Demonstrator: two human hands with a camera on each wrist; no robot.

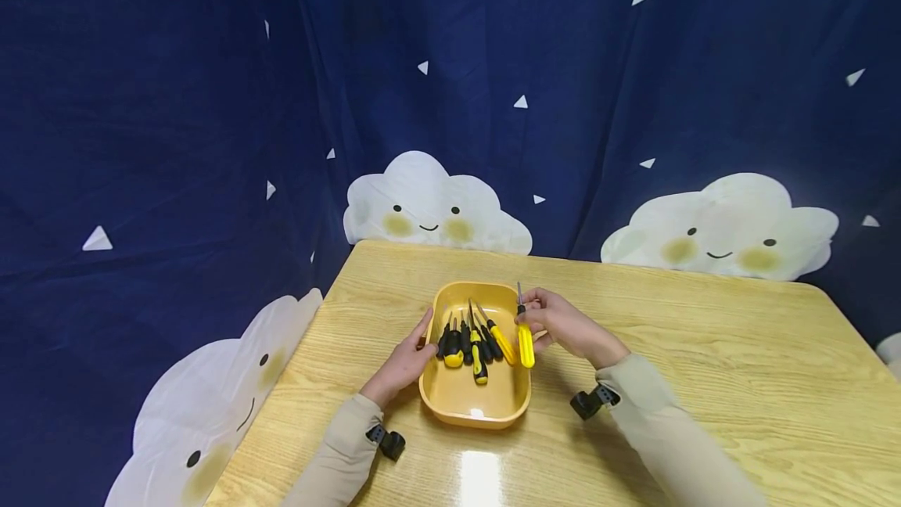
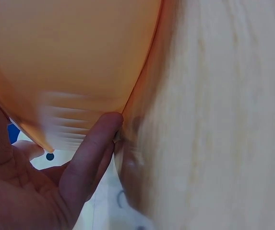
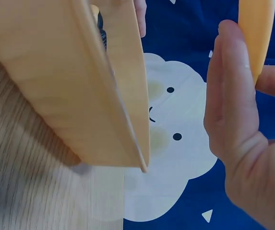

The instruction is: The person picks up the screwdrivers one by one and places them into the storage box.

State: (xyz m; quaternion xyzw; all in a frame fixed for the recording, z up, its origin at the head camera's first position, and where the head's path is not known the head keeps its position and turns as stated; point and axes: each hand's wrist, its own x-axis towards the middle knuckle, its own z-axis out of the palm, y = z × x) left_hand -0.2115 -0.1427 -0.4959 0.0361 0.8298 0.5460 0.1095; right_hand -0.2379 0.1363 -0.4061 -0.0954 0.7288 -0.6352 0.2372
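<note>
A yellow-orange plastic bin [image 1: 475, 418] stands on the wooden table, with several screwdrivers [image 1: 478, 358] lying together inside, tips toward the far end. Their handles are black, black and yellow, or plain yellow. My left hand [image 1: 403, 366] grips the bin's left side, thumb at the rim; the left wrist view shows its fingers [image 2: 91, 151] against the outer wall. Over the right rim, my right hand [image 1: 566, 325] holds a yellow-handled screwdriver [image 1: 525, 344], its metal tip pointing up and away. In the right wrist view the yellow handle [image 3: 256, 36] is between fingers and thumb, apart from the bin.
The light wooden table [image 1: 704, 358] extends mostly to the right of the bin. Behind it hangs a dark blue curtain [image 1: 479, 30] with white triangles and smiling clouds. Each wrist wears a small black camera [image 1: 594, 400].
</note>
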